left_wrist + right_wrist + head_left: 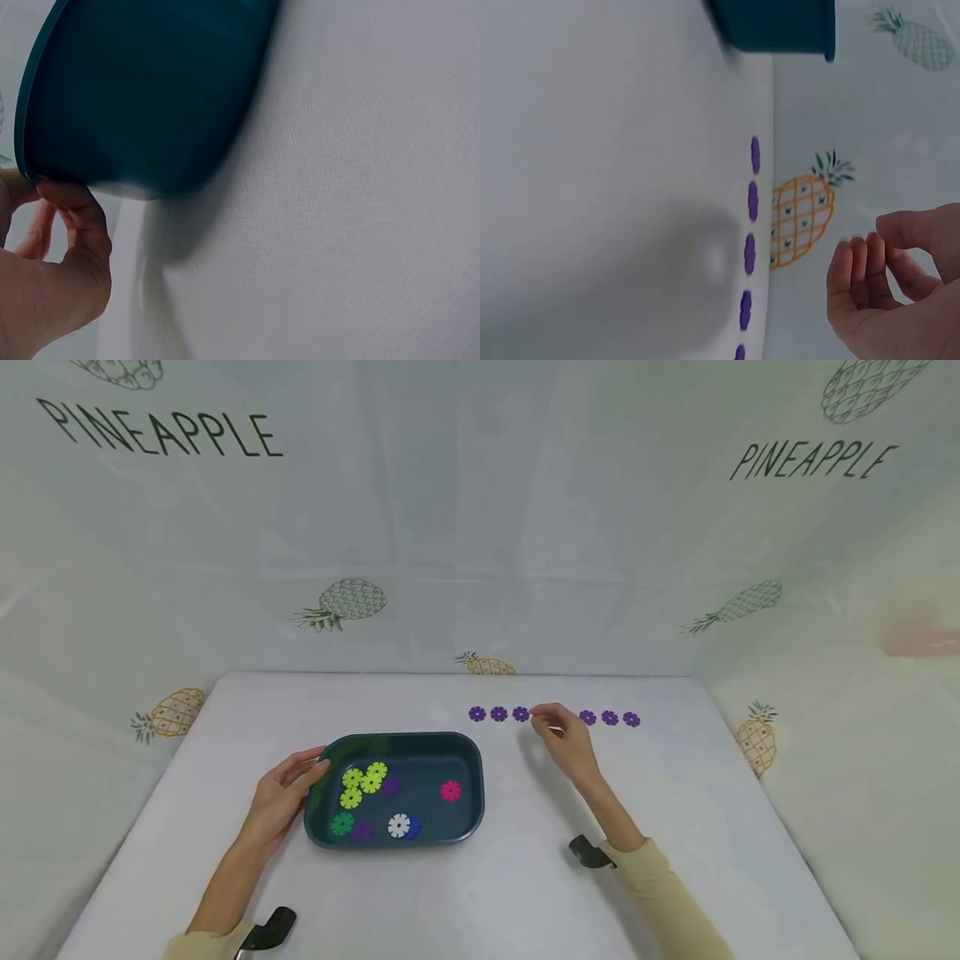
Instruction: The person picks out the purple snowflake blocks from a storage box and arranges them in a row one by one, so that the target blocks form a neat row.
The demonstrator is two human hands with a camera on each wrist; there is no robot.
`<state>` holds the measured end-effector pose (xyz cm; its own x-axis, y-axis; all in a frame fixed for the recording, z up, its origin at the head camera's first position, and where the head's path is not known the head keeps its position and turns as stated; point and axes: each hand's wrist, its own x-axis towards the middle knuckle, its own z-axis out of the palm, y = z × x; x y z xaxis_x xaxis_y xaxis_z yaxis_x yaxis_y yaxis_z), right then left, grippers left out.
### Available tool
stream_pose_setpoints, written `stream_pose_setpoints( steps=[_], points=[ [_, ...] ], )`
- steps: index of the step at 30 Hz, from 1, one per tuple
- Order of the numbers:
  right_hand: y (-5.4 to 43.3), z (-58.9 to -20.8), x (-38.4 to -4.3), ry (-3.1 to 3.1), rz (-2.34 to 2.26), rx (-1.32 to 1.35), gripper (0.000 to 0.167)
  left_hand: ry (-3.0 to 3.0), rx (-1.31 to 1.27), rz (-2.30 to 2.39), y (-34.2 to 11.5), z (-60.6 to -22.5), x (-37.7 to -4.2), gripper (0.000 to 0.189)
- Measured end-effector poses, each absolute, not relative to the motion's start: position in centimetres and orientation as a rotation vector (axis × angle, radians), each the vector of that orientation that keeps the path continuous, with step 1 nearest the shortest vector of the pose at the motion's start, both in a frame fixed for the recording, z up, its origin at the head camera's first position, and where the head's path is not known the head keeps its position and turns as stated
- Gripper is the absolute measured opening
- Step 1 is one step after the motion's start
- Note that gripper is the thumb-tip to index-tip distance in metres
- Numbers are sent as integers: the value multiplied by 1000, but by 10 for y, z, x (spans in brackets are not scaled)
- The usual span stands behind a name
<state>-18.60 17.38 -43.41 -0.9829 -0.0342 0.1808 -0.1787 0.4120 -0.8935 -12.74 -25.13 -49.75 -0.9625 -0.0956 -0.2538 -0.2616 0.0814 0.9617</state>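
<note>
A dark teal tray (465, 760) stands at the middle left of the table. At its far left corner my left hand (281, 797) pinches the rim, also visible in the left wrist view, where the hand (64, 262) meets the tray wall (142, 97). Notched plastic discs lie inside: several yellow ones (371, 782), a pink disc (451, 791), a green disc (342, 824), a white disc (399, 826), a blue one and two purple ones. My right hand (566, 743) hovers over a row of purple discs (498, 714), fingers loosely bent, nothing visible between them (892, 277).
The purple row continues right of my hand with more discs (610, 717) near the far edge of the white table (525, 893). A pineapple-printed cloth (480, 527) hangs behind and at both sides. Black wrist devices (588, 852) sit on both wrists.
</note>
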Motion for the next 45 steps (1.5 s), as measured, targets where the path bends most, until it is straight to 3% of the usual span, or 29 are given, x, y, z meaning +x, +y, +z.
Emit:
stream_pose_setpoints(
  steps=[13,27,45],
  points=[
    [128,-465,-196,-2462,1680,375,18,2216,-368,2019,-251,-498,-130,57],
    [75,-471,-190,-2447,1548,808,14,2214,-355,2020,-249,-497,-128,59],
    [19,-487,-184,-2591,1380,1107,23,2220,-334,2023,-249,-501,-128,60]
  ],
)
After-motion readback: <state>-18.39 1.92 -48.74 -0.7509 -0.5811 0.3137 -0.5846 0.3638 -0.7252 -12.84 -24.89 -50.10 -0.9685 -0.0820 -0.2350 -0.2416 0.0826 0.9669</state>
